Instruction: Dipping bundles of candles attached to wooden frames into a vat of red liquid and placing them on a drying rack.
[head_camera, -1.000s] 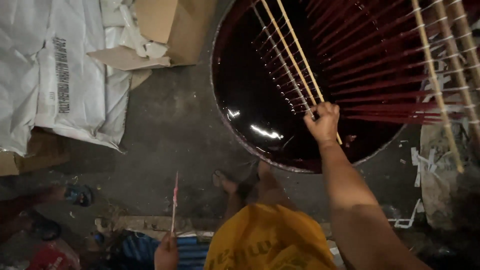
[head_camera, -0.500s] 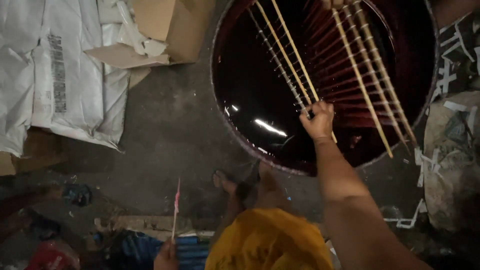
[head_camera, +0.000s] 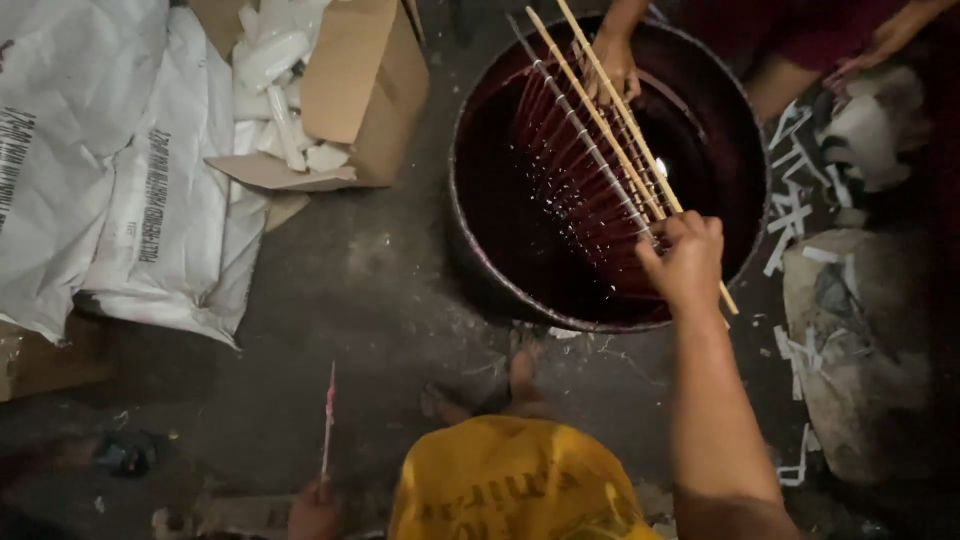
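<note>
Your right hand (head_camera: 685, 258) grips the wooden sticks (head_camera: 610, 130) over the dark-red dye vat (head_camera: 480, 270); your left hand (head_camera: 315, 508), well left of the vat, pinches a thin red-tipped stick (head_camera: 328, 420).

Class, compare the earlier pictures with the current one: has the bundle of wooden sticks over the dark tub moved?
Yes. The wooden sticks held by the right hand now span the dark tub to another person's hand at its far rim; earlier they fanned out over its right side.

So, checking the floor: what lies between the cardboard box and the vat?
Head view: only bare grey floor separates the box from the vat.
</note>
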